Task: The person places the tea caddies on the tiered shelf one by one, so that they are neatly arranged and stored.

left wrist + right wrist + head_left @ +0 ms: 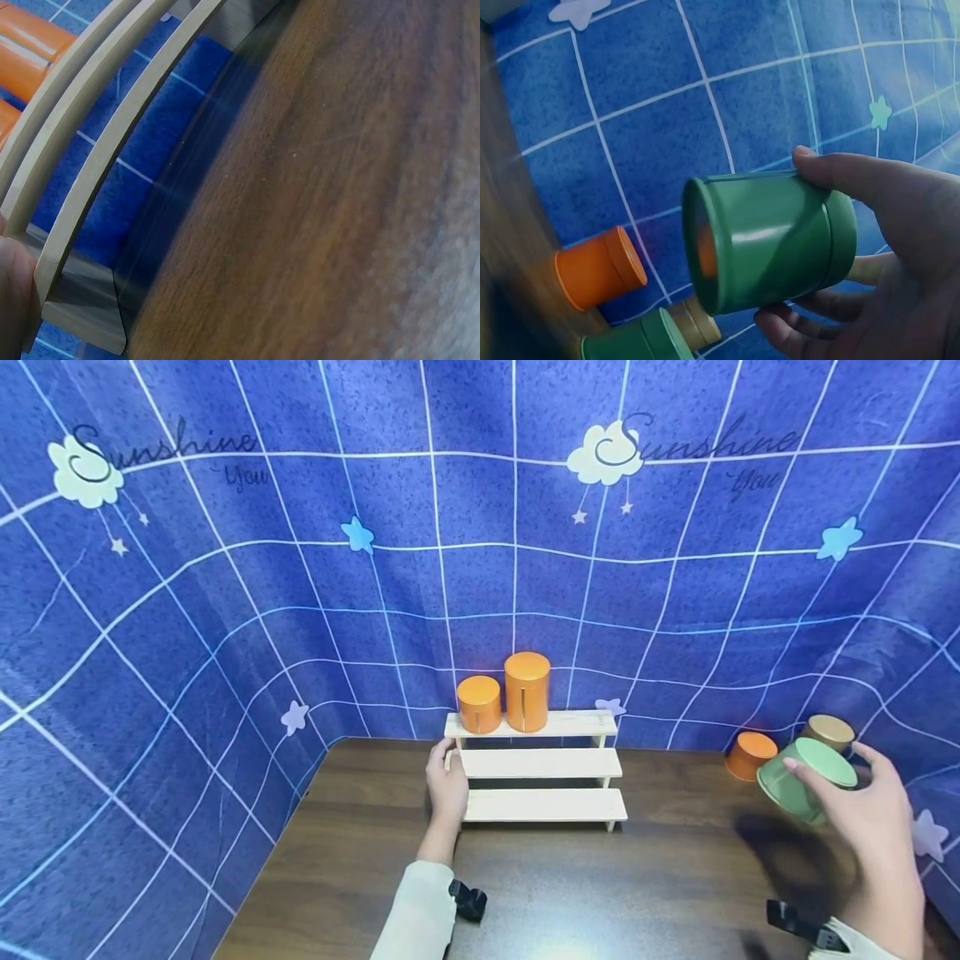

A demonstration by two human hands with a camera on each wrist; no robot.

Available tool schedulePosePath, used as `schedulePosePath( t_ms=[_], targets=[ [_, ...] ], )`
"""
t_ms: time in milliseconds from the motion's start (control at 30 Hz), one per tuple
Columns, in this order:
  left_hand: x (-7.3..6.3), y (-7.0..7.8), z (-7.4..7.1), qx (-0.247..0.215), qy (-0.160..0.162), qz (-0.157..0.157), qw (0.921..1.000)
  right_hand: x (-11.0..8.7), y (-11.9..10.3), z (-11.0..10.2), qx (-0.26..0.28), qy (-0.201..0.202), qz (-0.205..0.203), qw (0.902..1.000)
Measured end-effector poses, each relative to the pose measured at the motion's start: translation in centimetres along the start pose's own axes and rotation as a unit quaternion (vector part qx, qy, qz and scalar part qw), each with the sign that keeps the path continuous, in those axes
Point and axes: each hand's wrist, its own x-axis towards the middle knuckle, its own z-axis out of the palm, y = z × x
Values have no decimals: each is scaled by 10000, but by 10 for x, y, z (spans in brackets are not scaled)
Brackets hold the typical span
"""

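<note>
My right hand (873,806) grips a green tin can (769,240) between thumb and fingers, above the table at the far right. The can is tilted, and its rimmed end points left in the right wrist view. At the middle of the table stands a three-step pale wooden display rack (540,806). With the left hand (447,785) I hold the rack's left end, the thumb near the middle step. On the top step a short orange can (478,706) stands left of a taller orange can (527,693).
Near the back right, by the cloth, stand an orange can (600,268), a gold can (695,322) and a second green can (634,341). The held can partly covers these in the head view. A blue gridded cloth (480,577) hangs behind the brown wooden table (360,827).
</note>
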Motion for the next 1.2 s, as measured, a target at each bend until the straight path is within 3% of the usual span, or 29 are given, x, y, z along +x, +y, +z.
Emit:
schedulePosePath(
  t_ms=[333, 500, 700, 933, 1200],
  targets=[
    [0, -1, 0, -56, -3, 50, 10000, -6, -15, 0, 178, 531, 31, 9984],
    [0, -1, 0, -58, -24, 64, 10000, -10, -19, -1, 82, 589, -30, 9982],
    [-1, 0, -3, -90, 13, 103, 9999, -15, -19, 3, 24, 482, -100, 9988],
    [-1, 0, -3, -116, -10, 163, 9998, -15, -19, 2, -316, 53, -454, 9985],
    [1, -2, -1, -93, 11, 34, 10000, -12, -23, 5, -336, -208, -766, 9963]
  ],
)
